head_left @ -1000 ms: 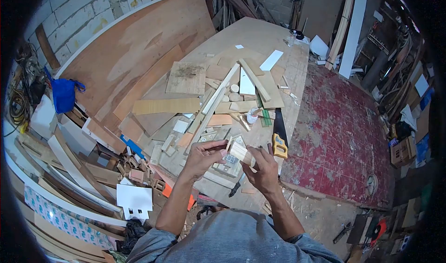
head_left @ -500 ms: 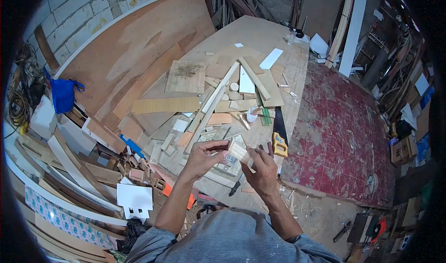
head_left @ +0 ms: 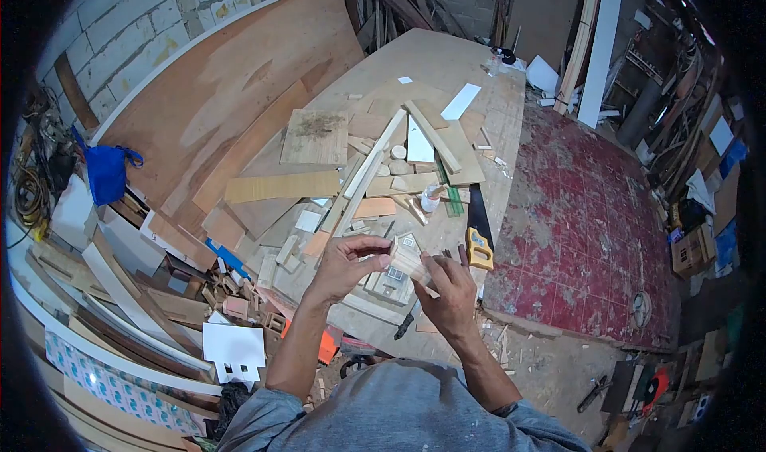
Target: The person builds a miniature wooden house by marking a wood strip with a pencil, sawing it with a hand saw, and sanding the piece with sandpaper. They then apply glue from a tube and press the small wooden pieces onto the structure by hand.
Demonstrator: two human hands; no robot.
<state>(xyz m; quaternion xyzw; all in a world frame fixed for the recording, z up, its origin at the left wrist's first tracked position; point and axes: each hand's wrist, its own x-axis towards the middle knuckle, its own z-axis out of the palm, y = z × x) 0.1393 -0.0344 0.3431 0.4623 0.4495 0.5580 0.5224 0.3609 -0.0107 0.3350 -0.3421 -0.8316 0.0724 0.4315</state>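
Observation:
Just above the near end of the workbench, a small pale grooved wooden piece point(head_left: 410, 263) spans the gap between my two hands. My left hand point(head_left: 349, 270) pinches its left end between thumb and fingers. At its right end, my right hand point(head_left: 452, 292) has its thumb and fingers closed on it; the fingertips are partly hidden. Under and behind the piece is a miniature wooden house point(head_left: 391, 289) with small white-framed windows, partly covered by the piece and the hands. A yellow-handled handsaw point(head_left: 479, 248) lies just beyond my right hand.
Wood strips point(head_left: 377, 161), boards and round offcuts crowd the workbench point(head_left: 447, 49). A white glue bottle point(head_left: 431, 199) stands among them. Large plywood point(head_left: 239, 85) leans along the left. Red tiled floor point(head_left: 574, 236) lies right, and a white cutout panel point(head_left: 233, 347) sits lower left.
The camera view has shifted slightly. My hands keep hold of the wooden piece in nearly the same position, with the left hand slightly lower.

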